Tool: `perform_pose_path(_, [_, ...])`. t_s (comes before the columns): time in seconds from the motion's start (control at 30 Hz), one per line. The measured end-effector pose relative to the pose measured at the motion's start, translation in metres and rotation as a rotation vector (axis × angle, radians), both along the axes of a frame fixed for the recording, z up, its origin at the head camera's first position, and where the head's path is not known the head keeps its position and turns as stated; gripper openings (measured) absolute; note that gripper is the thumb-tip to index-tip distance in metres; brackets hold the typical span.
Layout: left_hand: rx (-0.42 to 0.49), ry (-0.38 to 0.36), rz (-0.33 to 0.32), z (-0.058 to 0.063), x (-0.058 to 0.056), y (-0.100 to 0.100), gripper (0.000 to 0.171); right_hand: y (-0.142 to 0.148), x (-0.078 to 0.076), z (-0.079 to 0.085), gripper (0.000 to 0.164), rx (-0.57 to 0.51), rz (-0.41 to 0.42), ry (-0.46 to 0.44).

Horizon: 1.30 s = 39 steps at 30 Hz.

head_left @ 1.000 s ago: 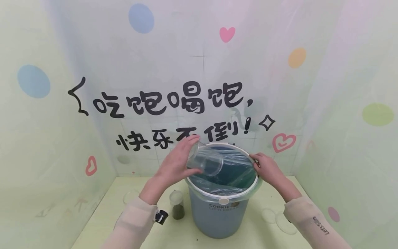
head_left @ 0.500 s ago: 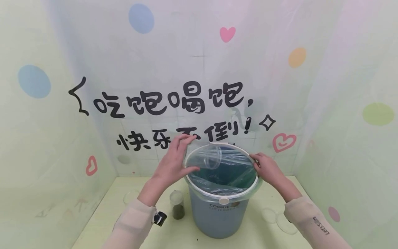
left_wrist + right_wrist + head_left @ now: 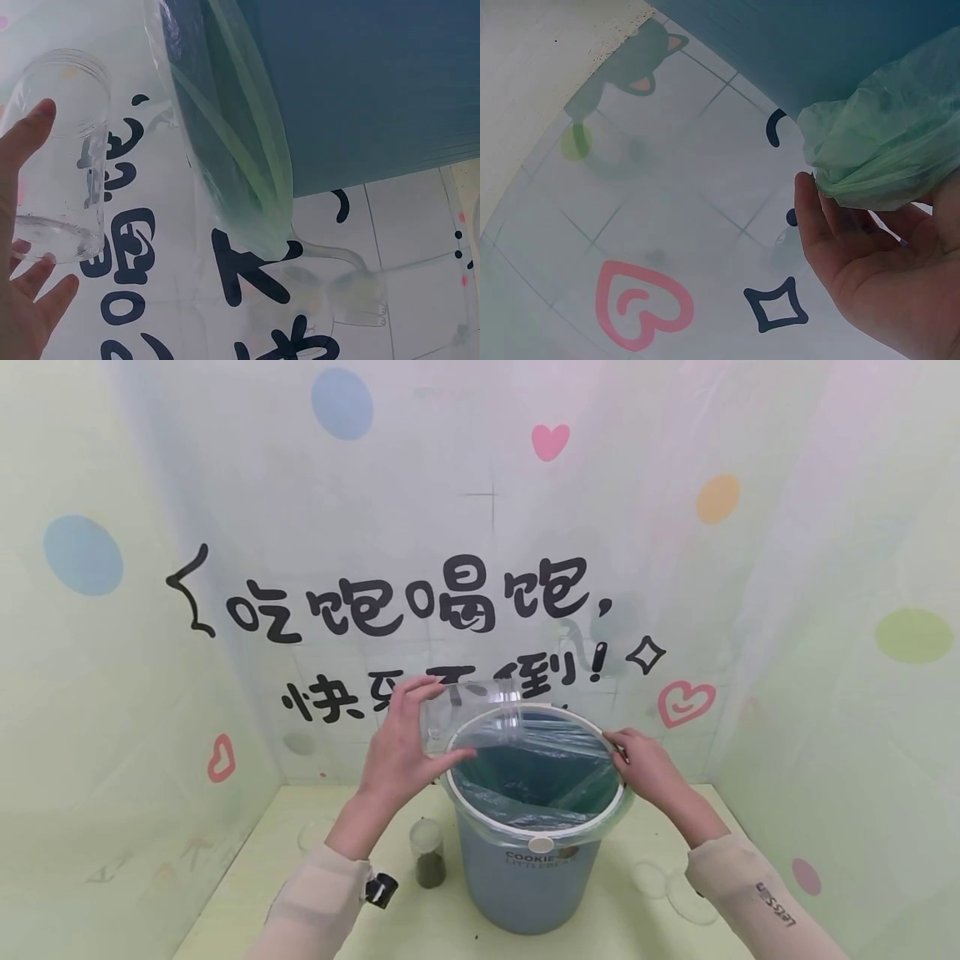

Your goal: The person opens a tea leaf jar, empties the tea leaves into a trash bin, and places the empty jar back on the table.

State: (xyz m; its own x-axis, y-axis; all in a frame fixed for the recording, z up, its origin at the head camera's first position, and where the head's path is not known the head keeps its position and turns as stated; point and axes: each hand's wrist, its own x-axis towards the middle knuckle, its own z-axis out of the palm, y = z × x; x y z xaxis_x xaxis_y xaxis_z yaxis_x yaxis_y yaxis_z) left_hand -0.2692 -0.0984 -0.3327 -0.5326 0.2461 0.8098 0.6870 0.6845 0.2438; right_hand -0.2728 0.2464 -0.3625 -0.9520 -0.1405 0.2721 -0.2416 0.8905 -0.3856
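Observation:
A clear jar [image 3: 483, 706] lies on its side in the air over the left edge of the blue-grey bin [image 3: 525, 889], its threaded mouth facing right. My left hand [image 3: 397, 747] grips it near the base, thumb on the near side. In the left wrist view the jar [image 3: 64, 161] looks see-through with a few dark specks. A thin plastic bag [image 3: 555, 817] lines the bin and is folded over its white rim. My right hand [image 3: 648, 768] holds the right side of that rim; in the right wrist view its fingers lie against the overhanging bag [image 3: 885, 150].
Left of the bin stands a small clear container [image 3: 429, 858] with dark contents. Clear rings or lids [image 3: 693, 897] lie on the pale table [image 3: 360, 935] at right, and another faint ring at left. A printed curtain [image 3: 480, 527] closes off the back and sides.
My left hand has drawn the jar up and to the left, from tilted down into the bin to nearly level above the rim. The right hand keeps its place.

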Motion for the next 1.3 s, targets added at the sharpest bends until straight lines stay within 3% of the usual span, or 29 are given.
perform_pose_path(0.2, [0.109, -0.054, 0.0, -0.001, 0.002, -0.004, 0.103, 0.0, 0.0, -0.001, 0.035, 0.0, 0.001, 0.002])
perform_pose_path(0.43, [0.176, -0.103, 0.031, -0.002, 0.004, -0.01, 0.105, 0.001, -0.001, -0.001, 0.036, -0.003, -0.003, -0.007])
perform_pose_path(0.83, [0.242, -0.001, -0.005, -0.008, 0.002, -0.025, 0.101, 0.001, -0.001, 0.0, 0.035, 0.003, -0.001, -0.007])
perform_pose_path(1.03, [0.299, 0.005, -0.012, -0.013, 0.001, -0.032, 0.097, 0.002, -0.002, -0.001, 0.036, 0.006, -0.003, 0.001])
perform_pose_path(1.1, [0.309, -0.007, -0.002, -0.016, 0.001, -0.035, 0.097, 0.002, -0.002, -0.001, 0.036, 0.008, -0.005, -0.001])
perform_pose_path(1.3, [0.289, -0.026, 0.117, -0.022, 0.004, -0.042, 0.097, 0.001, -0.001, -0.001, 0.036, 0.005, -0.013, -0.015])
